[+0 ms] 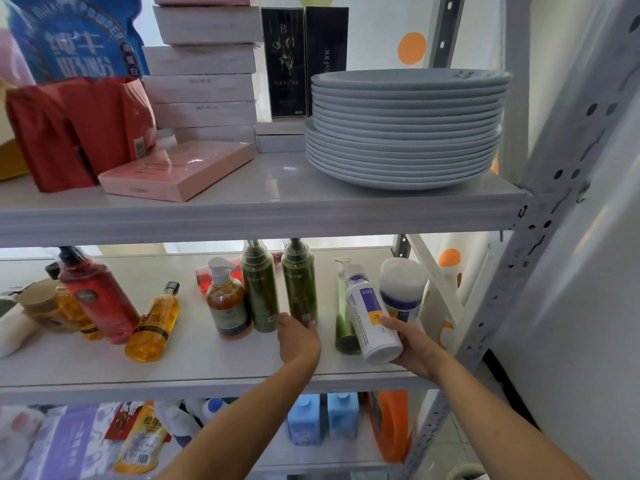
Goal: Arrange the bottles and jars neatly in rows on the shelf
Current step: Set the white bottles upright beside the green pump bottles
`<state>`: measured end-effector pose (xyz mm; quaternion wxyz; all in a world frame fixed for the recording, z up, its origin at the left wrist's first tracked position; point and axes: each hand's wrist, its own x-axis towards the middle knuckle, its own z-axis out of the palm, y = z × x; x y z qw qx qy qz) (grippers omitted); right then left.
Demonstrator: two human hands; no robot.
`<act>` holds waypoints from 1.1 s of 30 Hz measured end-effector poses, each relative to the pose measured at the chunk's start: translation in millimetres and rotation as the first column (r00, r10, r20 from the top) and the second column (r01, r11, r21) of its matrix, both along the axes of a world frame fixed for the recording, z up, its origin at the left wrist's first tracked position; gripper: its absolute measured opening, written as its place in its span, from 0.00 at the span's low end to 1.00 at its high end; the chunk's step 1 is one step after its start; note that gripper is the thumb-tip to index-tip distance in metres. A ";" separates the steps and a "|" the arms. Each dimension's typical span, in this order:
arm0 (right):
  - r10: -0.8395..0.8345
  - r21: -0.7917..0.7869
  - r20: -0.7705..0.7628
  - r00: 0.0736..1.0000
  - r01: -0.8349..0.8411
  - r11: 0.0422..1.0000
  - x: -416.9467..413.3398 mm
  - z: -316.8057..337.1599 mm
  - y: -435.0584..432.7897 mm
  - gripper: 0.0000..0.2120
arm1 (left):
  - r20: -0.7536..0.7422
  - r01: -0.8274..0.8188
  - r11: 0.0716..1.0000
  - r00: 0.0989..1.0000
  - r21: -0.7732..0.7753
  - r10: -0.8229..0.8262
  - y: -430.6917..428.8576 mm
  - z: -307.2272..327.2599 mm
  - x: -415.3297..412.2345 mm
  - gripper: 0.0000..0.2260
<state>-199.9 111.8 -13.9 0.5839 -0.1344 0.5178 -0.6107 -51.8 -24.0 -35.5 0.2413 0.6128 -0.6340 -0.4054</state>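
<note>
Head view: both hands on bottles at the middle shelf [207,362].
Left hand [298,337] grips the base of the right green bottle [300,289], thumb on one side and fingers curled round the other; the bottle stands upright, just beside the left green bottle [259,289] and an amber pump bottle [227,303]. Right hand [414,341] is wrapped round the lower end of a white pump bottle [369,317], held tilted with its base toward the shelf's front edge, in front of a slim green bottle [343,327] and beside a white jar [403,289]. Further left, an orange bottle [156,323] leans and a red bottle [97,296] stands among others. A stack of plates [405,133] sits on the shelf above.
</note>
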 end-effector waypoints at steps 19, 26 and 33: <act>-0.080 0.083 -0.111 0.991 0.089 0.993 1.6 -9.0 8.0 0.23 | -0.118 0.383 0.814 0.921 0.437 -0.371 -5.2 15.2 -32.2 0.29; -0.131 0.035 0.029 0.991 0.130 0.991 9.5 -12.8 -13.8 0.25 | -0.176 0.369 0.814 0.929 0.448 -0.324 -9.5 12.1 -12.7 0.27; -0.098 0.026 0.077 0.992 0.096 0.995 24.8 -5.1 -35.7 0.13 | -0.203 0.322 0.845 0.945 0.427 -0.257 -20.3 6.4 9.6 0.27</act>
